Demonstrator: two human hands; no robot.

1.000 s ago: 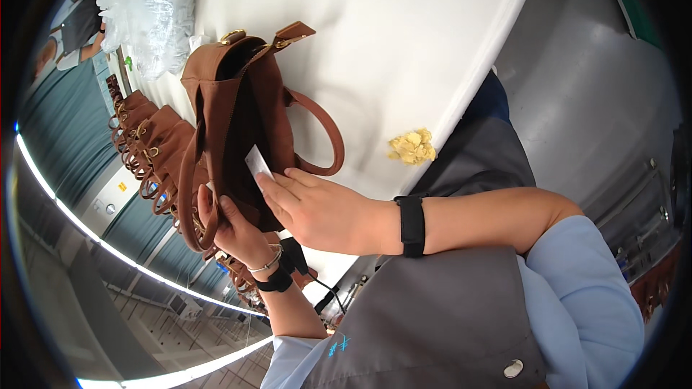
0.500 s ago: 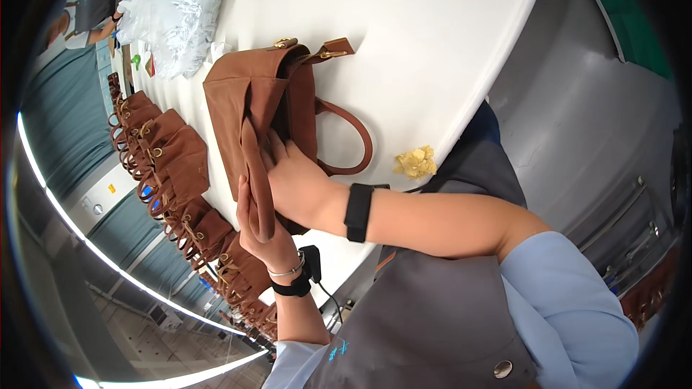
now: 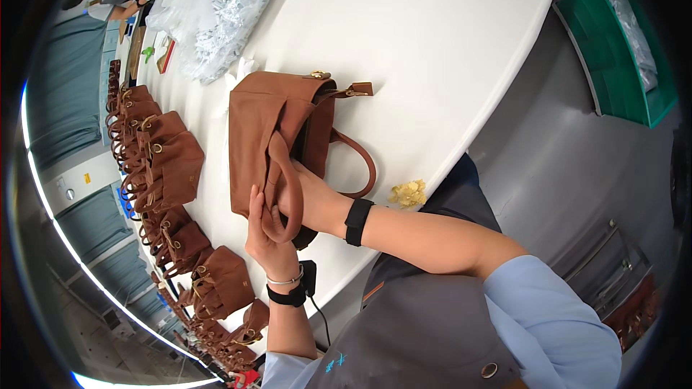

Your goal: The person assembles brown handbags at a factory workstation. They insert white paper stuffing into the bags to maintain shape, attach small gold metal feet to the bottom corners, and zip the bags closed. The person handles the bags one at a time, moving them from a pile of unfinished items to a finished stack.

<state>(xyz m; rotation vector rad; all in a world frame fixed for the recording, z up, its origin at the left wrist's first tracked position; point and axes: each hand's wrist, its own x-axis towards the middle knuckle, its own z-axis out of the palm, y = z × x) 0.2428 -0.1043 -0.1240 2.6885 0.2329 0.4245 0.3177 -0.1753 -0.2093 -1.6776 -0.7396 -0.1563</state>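
A white table (image 3: 432,50) carries a brown handbag (image 3: 252,126), similar bags (image 3: 176,173), clear plastic (image 3: 231,21) and a yellow clump (image 3: 409,193).

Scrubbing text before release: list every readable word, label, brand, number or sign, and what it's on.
Grey apron: blue handwriting, deliberately not transcribed.
Held brown handbag: no text visible.
Yellow patch on white panel: too small to read.
Row of brown bags: any marks too small to read.

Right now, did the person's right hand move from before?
Yes. Judged against the yellow crumpled lump on the table, the right hand moved left, deeper into the brown bag.
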